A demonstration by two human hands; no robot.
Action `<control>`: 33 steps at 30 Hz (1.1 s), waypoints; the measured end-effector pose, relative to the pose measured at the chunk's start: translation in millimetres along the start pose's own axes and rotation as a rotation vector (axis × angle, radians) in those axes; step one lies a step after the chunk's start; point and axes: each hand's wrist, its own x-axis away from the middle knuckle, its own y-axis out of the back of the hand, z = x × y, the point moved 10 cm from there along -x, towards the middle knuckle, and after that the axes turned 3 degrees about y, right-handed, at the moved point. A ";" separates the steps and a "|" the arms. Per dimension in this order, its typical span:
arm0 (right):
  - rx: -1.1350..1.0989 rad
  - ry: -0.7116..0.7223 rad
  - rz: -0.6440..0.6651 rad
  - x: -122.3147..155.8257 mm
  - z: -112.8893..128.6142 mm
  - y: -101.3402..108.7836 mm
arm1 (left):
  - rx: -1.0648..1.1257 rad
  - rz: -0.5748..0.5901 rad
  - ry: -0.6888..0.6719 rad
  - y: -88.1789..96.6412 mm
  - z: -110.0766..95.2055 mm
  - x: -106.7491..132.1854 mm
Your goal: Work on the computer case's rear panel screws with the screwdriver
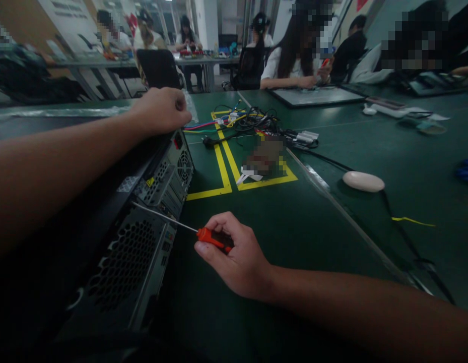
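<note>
The right hand (237, 257) is closely gripping an orange-and-black-handled steel screwdriver (208, 238), pointing it at the black metal computer case (135, 252) standing near left. The screwdriver is likely feeling light and stiff; the case, heavy, is probably best steadied along its edges. The left hand (163, 111) is curling over its far top; whether it is holding anything, I cannot tell.

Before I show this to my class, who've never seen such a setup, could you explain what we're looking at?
There is one picture, taken by a camera worn on a person's head, looking forward and down. No machine here: those are the person's own bare hands. The right hand has its grip around the handle of a screwdriver, whose shaft reaches the back of a computer case. The left hand is at the case's upper edge. On the green table lie tangled cables and yellow tape lines. Other people sit beyond.
</note>
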 end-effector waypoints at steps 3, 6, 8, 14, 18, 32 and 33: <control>-0.003 -0.007 0.011 -0.4 0.2 -0.4 | -0.015 0.007 0.004 0.0 -0.8 0.5; -0.001 -0.006 0.005 -0.8 0.3 0.1 | -0.003 0.002 0.005 0.5 -1.3 0.5; 0.000 -0.008 0.001 -0.7 0.1 0.2 | 0.003 -0.012 -0.009 1.3 -2.6 0.3; 0.018 0.016 0.004 -0.4 5.3 1.2 | 0.013 -0.015 0.004 -0.1 -0.1 0.0; 0.034 0.041 0.000 -0.8 8.3 2.1 | -0.004 -0.018 0.004 0.2 -0.1 -0.4; -0.004 -0.006 -0.002 1.6 2.1 -0.3 | 0.005 0.008 0.001 1.7 -2.0 1.5; 0.003 -0.008 -0.003 1.7 1.7 -0.4 | 0.013 0.007 -0.003 1.7 -2.4 1.5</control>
